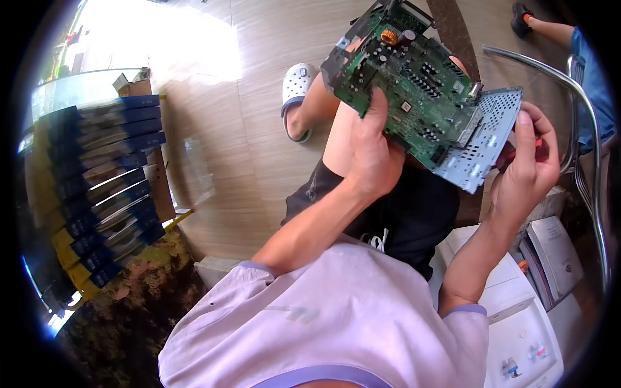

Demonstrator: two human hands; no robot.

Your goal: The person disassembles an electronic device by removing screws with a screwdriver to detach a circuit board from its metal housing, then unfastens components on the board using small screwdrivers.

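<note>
A green circuit board point(414, 97) on a metal frame is held up over my lap, tilted, its component side toward me. My left hand point(377, 152) grips its lower left edge, with the thumb on top of the board. A perforated metal plate point(485, 139) extends from the board's right end. My right hand point(530, 152) is closed at that plate's right edge, thumb and fingers pinching near its corner. Something red and black point(540, 150) shows within the right hand, partly hidden by the fingers.
A stack of blue and yellow boxes point(97, 187) stands at the left. White surface with small parts point(524, 323) lies at lower right, beside a box point(555, 249). A chrome tube frame point(585, 97) curves along the right. Another person's leg point(553, 32) shows at upper right.
</note>
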